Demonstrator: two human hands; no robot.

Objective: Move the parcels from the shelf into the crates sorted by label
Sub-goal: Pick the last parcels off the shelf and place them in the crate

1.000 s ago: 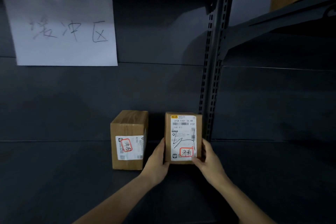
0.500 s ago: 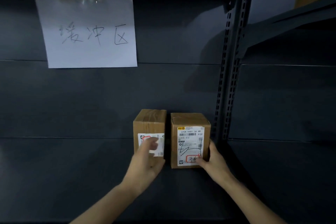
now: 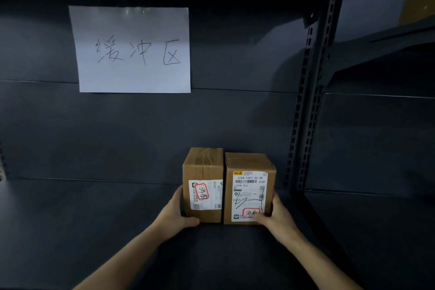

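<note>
Two parcels stand touching on the shelf (image 3: 94,231), pressed between the hands: left hand (image 3: 175,213) cups the left parcel (image 3: 203,186), right hand (image 3: 274,215) the right parcel (image 3: 248,190). Squeeze inward evenly, lifting both level so neither slips

Two parcels stand on the shelf (image 3: 94,231), touching side by side below and right of the sign (image 3: 131,49): the left parcel (image 3: 203,172) and the right parcel (image 3: 249,167). Each carries one white label, two in all, the left label (image 3: 206,194) and the right label (image 3: 249,195), and each label has one red-outlined mark. One paper sign hangs on the back wall, with three handwritten characters. Two hands, the left hand (image 3: 175,214) and the right hand (image 3: 276,216). One slotted upright (image 3: 306,113) far right of the sign
</note>
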